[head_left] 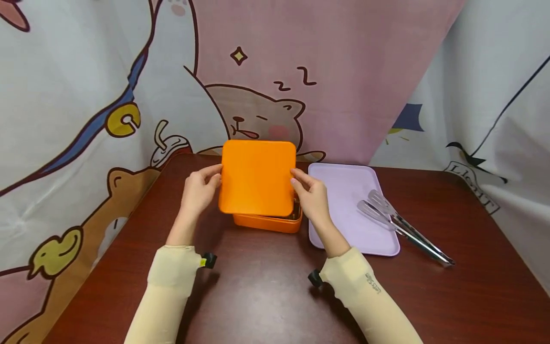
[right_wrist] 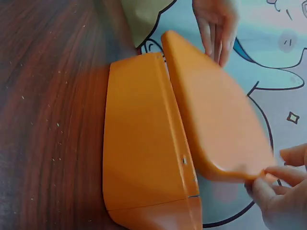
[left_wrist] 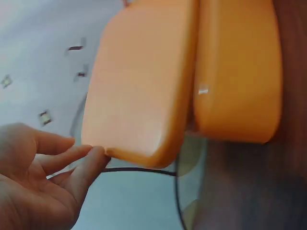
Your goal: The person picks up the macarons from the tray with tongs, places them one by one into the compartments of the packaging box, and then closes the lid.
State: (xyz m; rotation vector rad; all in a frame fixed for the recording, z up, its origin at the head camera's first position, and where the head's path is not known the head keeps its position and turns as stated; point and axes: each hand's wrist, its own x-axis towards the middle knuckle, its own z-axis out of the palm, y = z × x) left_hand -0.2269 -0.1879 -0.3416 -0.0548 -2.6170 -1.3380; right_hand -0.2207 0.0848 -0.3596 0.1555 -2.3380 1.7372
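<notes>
A square orange lid [head_left: 258, 177] is raised and tilted over an orange box [head_left: 268, 224] at mid-table. My left hand [head_left: 199, 191] pinches the lid's left edge between thumb and fingers. On the opposite edge, my right hand [head_left: 313, 196] pinches it the same way. Both wrist views show a gap between the lid [right_wrist: 216, 110] and the box wall [left_wrist: 240, 72]. Most of the box's inside is hidden behind the lid; only something dark peeks out at the right, too small to make out.
Right of the box lies a light purple tray [head_left: 335, 200]. Metal tongs [head_left: 406, 229] rest across its right edge, handles reaching onto the brown table [head_left: 258, 296]. A cartoon-printed curtain [head_left: 343, 71] hangs behind and along the sides.
</notes>
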